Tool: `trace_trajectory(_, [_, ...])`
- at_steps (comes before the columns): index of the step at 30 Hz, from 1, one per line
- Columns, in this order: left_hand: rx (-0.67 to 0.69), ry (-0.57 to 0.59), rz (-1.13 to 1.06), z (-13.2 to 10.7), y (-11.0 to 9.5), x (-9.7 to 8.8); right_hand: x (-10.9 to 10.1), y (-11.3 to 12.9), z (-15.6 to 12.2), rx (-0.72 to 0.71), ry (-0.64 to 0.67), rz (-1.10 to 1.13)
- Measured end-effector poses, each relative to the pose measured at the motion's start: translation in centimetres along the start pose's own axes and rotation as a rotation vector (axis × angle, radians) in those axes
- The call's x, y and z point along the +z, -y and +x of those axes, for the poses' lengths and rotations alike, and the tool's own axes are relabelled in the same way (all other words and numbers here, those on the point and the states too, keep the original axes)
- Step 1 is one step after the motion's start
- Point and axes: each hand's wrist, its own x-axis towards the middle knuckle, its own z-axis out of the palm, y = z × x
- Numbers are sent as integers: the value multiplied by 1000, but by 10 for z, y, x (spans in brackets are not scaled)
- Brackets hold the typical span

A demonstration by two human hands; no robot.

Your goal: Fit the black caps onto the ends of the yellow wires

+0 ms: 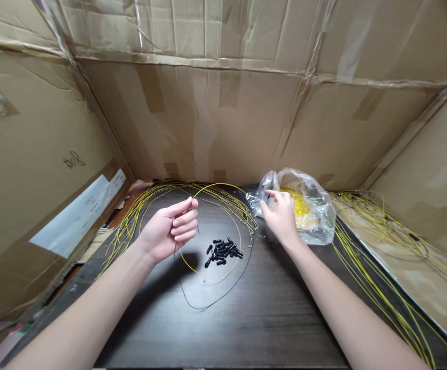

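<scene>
My left hand (172, 228) is raised over the left middle of the table, its thumb and fingertips pinched on a thin yellow wire (218, 184). That wire arcs right toward the bag, and a yellow and dark loop hangs below the hand. My right hand (280, 216) is at the near left side of a clear plastic bag (326, 223), thumb and index finger apart. Inside the bag lie small yellow pieces (300, 201); whether my fingertips touch the bag I cannot tell. Between the hands, a pile of small black tubular pieces (223, 251) rests on the dark table (242, 318).
A bundle of yellow wires (131, 228) curves along the back and left of the table. More yellow wires (377, 293) run along the right side. Cardboard walls (200, 118) enclose the back and both sides; a white paper label (79, 216) is on the left one.
</scene>
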Motion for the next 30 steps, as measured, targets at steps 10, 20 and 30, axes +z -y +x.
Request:
trace_trajectory(10, [10,-75,24,6,11,-3,4,112,-66,-146,687,403])
trace_trajectory(20, [166,-117,110,6,14,0,18,146,-85,624,1020,1008])
trace_trajectory(30, [49,-201,-7,17,-4,-31,12,140,-87,675,1074,977])
